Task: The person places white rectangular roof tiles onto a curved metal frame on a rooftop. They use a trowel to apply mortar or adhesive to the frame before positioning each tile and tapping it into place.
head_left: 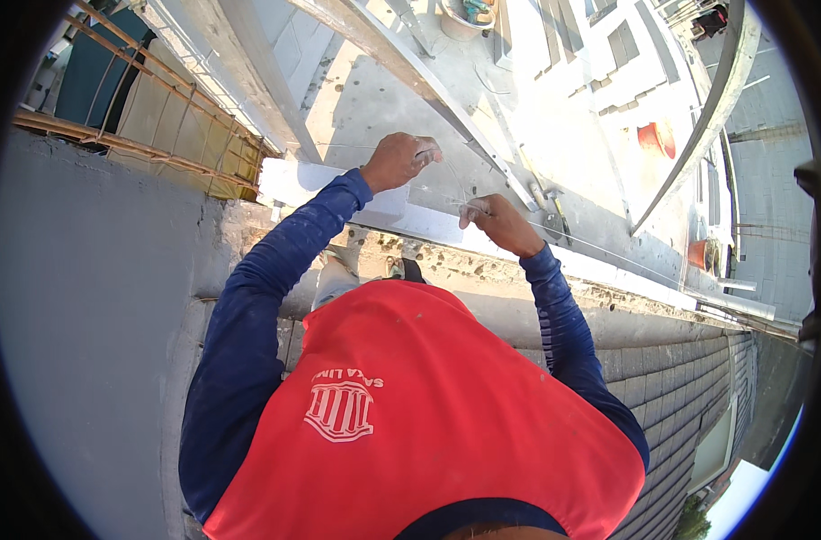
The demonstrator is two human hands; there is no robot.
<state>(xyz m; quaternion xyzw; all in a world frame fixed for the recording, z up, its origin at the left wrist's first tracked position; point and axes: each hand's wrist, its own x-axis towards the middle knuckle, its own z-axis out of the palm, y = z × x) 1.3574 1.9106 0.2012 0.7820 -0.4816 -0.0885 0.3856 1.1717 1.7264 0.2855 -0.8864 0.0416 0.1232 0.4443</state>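
Observation:
My left hand [399, 160] is closed, with its fingers curled over the near end of a row of white blocks. My right hand [500, 223] is also closed, in a pinch just above the same row and a little to the right. A thin pale string [608, 253] stretches from beside my right hand along the blocks toward the far right. Fine strands also show between the two hands, and both seem to grip them, though the fingertips are too bright to make out fully. The white block row [419, 221] sits on a rough mortar ledge [446, 259].
A hammer [561, 216] lies on the floor beyond my right hand. Slanting props [410, 67] stand in front. Rusty rebar [149, 153] juts out at left beside a grey wall [95, 297]. A bucket [467, 20] and a red tub [658, 138] stand farther off. Roof tiles [671, 387] slope at right.

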